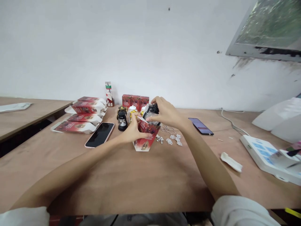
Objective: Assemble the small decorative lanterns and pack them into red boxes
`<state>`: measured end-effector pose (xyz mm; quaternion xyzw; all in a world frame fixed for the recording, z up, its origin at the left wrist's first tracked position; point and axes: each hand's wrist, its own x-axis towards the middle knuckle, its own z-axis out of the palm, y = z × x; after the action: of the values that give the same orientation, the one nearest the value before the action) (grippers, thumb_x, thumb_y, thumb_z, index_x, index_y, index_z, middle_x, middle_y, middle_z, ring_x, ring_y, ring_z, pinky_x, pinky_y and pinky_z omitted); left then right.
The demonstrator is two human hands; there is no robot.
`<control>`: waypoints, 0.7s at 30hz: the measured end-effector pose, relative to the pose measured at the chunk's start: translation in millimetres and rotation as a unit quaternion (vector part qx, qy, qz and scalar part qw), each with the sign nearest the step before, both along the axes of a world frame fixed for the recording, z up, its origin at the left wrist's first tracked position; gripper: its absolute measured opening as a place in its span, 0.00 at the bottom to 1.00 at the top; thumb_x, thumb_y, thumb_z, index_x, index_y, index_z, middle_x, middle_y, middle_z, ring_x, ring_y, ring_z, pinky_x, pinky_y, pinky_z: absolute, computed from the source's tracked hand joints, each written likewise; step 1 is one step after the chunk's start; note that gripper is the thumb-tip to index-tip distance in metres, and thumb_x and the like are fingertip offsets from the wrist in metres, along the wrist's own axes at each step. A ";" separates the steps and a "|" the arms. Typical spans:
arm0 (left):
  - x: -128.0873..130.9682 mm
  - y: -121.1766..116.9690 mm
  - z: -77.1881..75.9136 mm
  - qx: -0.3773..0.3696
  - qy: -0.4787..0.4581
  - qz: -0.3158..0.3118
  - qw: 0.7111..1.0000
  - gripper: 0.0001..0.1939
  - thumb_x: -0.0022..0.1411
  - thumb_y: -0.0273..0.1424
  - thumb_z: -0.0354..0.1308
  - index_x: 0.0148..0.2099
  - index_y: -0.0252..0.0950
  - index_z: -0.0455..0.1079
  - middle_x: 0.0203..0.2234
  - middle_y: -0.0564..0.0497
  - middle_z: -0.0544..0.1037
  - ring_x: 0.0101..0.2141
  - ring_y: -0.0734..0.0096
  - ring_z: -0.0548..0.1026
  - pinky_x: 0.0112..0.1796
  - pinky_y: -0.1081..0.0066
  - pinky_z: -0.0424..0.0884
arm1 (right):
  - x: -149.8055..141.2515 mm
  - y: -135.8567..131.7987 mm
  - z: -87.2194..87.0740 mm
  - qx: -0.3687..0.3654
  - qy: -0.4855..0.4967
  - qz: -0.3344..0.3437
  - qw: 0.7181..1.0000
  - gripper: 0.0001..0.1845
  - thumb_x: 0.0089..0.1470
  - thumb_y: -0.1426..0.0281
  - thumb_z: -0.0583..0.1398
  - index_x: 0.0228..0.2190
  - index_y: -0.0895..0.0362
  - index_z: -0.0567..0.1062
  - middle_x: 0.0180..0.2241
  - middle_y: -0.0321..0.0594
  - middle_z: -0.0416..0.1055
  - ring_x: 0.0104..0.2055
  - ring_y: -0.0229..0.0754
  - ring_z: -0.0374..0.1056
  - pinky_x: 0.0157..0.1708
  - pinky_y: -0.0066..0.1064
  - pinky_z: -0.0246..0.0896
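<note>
My left hand (134,130) is closed around a red printed cardboard box (146,138), which stands tilted on the table with its top flaps up. At the mouth of that box, my right hand (166,113) grips a small black lantern (151,111) with a clear body; its lower end is hidden by the flaps and my fingers. Just left of the box stand small lanterns: a black one (122,121), a gold-and-black one behind it, and a white one (132,109) with gold trim.
Flattened-looking red boxes (81,126) lie at the left beside a phone (100,135). Upright red boxes (135,101) stand near the wall. White small parts (174,139), another phone (200,126), a crumpled white scrap (231,162) and a power strip (261,153) with a cable are on the right.
</note>
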<state>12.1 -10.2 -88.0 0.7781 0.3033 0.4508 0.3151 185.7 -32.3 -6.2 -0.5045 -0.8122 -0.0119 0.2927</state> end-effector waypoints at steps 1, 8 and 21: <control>2.7 -1.6 -4.6 -0.007 -0.021 0.016 1.000 0.36 0.41 0.36 0.69 0.44 0.40 0.45 0.44 0.47 0.57 0.50 0.57 0.63 0.51 0.54 0.63 | -0.9 1.0 -1.2 0.000 -0.005 -0.002 1.000 0.26 0.43 0.62 0.66 0.41 0.56 0.63 0.43 0.45 0.64 0.43 0.48 0.63 0.40 0.36 0.59; 19.3 -15.4 -40.8 0.041 -0.104 0.086 0.990 0.34 0.48 0.37 0.64 0.48 0.41 0.44 0.46 0.46 0.60 0.49 0.59 0.66 0.51 0.58 0.64 | -0.8 1.0 -0.3 -0.002 -0.055 0.056 0.997 0.22 0.41 0.66 0.67 0.38 0.57 0.67 0.41 0.43 0.66 0.42 0.46 0.63 0.39 0.33 0.59; 18.0 -27.9 -50.2 0.038 -0.052 0.050 0.997 0.56 0.52 0.39 0.63 0.68 0.38 0.26 0.57 0.38 0.65 0.57 0.54 0.65 0.56 0.54 0.61 | 11.5 -8.4 15.4 -0.134 -0.059 0.197 0.969 0.14 0.52 0.78 0.51 0.36 0.55 0.74 0.37 0.37 0.75 0.40 0.38 0.69 0.40 0.30 0.61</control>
<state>30.0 -38.2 -138.2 0.7489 0.3077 0.5170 0.2778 197.2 -40.7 9.2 -0.3678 -0.9056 0.1250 0.1704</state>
